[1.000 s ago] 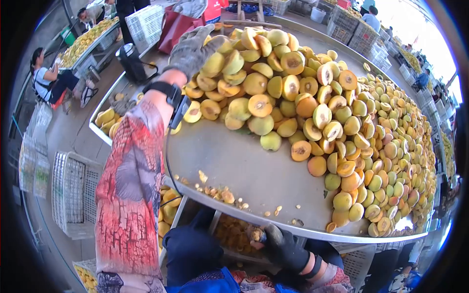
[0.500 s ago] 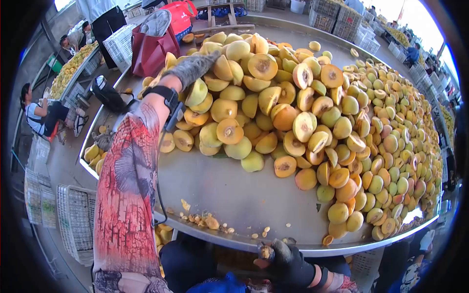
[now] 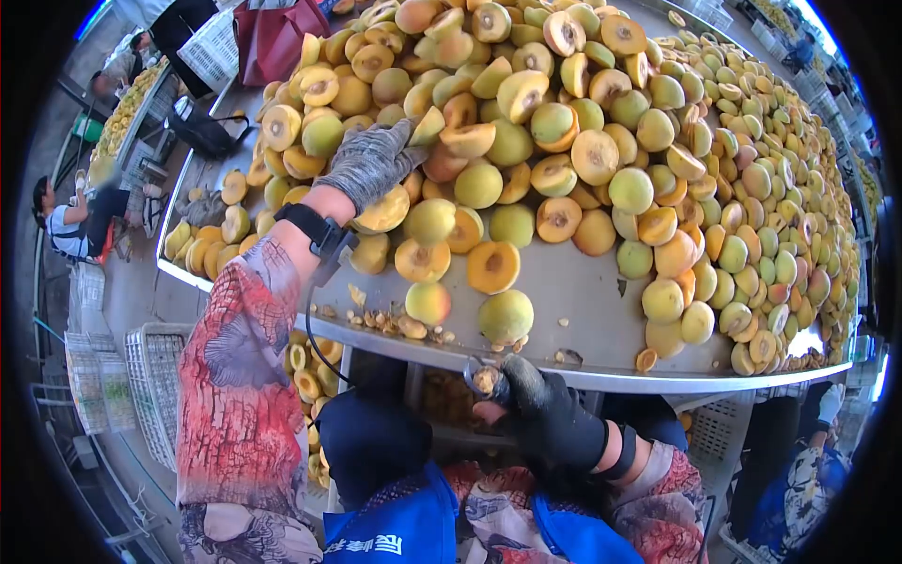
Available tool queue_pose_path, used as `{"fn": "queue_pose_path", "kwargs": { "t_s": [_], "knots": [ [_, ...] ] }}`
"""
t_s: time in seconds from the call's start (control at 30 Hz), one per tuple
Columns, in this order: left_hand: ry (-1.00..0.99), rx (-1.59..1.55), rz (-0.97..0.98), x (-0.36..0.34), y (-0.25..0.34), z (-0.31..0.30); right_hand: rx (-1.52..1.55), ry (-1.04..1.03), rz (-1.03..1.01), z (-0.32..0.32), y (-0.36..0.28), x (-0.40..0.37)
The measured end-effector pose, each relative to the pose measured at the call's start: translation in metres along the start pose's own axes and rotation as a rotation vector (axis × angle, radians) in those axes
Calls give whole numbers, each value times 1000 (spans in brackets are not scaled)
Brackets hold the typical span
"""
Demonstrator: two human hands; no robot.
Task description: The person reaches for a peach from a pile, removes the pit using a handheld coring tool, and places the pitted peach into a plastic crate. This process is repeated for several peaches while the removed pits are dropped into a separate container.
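Halved and rounded fruit (image 3: 597, 157) on a metal desk (image 3: 583, 305), seen from the head. The fruit forms a heap across the top and right of the frame; two pieces lie near the desk's front edge at centre, with scraps (image 3: 411, 327) just to their left. The left hand (image 3: 369, 167), in a grey glove, lies at the heap's left part, its fingertips against a yellow-green piece (image 3: 427, 126); whether its grip is closed on that piece cannot be told. The right hand (image 3: 552, 414), in a black glove, is below centre at the front edge, its grip closed around a small tool (image 3: 485, 380) whose rounded end, with a brownish lump at it, points left. A red bag (image 3: 277, 42) stands at the upper left beyond the desk, a crate (image 3: 155, 376) at the lower left, and a seated person (image 3: 77, 224) at the far left.
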State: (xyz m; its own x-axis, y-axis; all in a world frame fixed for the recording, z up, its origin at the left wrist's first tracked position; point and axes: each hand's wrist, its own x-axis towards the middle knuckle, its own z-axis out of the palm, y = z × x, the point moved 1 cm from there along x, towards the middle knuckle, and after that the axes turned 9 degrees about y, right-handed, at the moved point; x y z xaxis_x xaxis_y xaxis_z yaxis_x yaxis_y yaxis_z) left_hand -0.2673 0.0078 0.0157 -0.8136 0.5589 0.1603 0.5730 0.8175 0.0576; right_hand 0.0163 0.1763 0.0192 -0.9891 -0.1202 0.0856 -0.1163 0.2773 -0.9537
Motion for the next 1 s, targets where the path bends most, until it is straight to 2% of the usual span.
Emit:
{"fn": "queue_pose_path", "kwargs": {
  "t_s": [0.07, 0.13, 0.2, 0.27, 0.3, 0.37, 0.4, 0.47, 0.53, 0.6, 0.63, 0.67, 0.73, 0.8, 0.83, 0.87, 0.9, 0.93, 0.97, 1.0],
  "knots": [
    [22, -41, -36, -13, 4, -1, -36, 5, 25, 0, -2, -5],
    [164, 28, -9, -29, 16, -15, -87, 43, 55, -2, -4, -11],
    [206, -39, 117, -54, 29, -28, -51, 68, 61, -1, 1, -23],
    [-132, 101, 141, -64, 66, -49, -55, 159, 0, -2, -3, -26],
    [-127, 110, 142, -68, 63, -36, -59, 167, -53, -3, -2, -27],
    [140, -37, 331, -73, 53, 3, -68, 185, -105, -2, -2, -27],
    [147, -32, 337, -71, 58, -3, -83, 201, -147, -3, -1, -27],
    [-33, -78, 135, -64, 68, -13, -66, 198, -124, -1, 9, -28],
    [-26, -92, 77, -65, 66, -20, -44, 190, -101, -2, 9, -27],
    [86, -527, -48, -67, 52, -35, 64, 172, 57, -4, 4, -24],
    [26, -899, -199, -70, 54, -56, 74, 168, 51, -3, 3, -23],
    [-15, -1131, -308, -81, 56, -82, 80, 182, 55, -1, 3, -22],
    [-91, -1538, -360, -98, 34, -96, 96, 177, 43, 3, -4, -18],
    [-98, -1688, -397, -122, 41, -125, 168, 71, 121, 5, -17, -16],
    [-134, -1685, -352, -131, 42, -132, 173, 67, 110, 8, -17, -15],
    [-227, -1738, -329, -142, 41, -135, 70, 116, -66, 13, -16, -15],
    [-203, -1761, -411, -154, 49, -138, -31, 167, -236, 17, -17, -17],
    [-182, -1783, -496, -166, 58, -140, -21, 164, -234, 19, -20, -18],
    [-249, -1822, -416, -172, 56, -131, 22, 123, -188, 19, -25, -18],
    [-193, -1859, -441, -179, 65, -121, 64, 86, -139, 20, -27, -19]
  ]
}}
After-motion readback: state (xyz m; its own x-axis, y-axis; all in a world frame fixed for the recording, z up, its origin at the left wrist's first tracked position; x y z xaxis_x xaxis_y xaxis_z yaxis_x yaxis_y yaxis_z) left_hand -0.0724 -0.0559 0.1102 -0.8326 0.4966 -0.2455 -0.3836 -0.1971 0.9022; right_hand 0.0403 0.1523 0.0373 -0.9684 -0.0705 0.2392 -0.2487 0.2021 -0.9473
